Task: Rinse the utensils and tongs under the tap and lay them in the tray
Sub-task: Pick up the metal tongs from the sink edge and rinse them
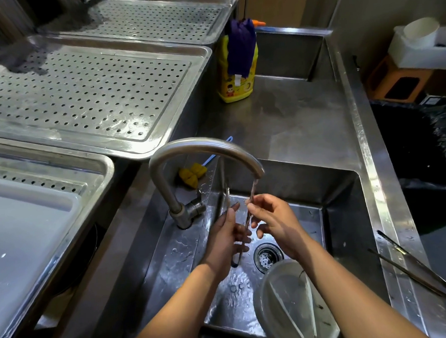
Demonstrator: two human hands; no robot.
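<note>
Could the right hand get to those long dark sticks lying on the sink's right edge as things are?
Probably yes. The sticks lie bare on the sink rim with nothing over them, on the same side as the right hand. But that hand is busy holding the tongs under the tap.

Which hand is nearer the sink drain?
Right. The right hand is just above and beside the drain, holding the tongs; the left hand grips them further left, toward the tap base.
</note>
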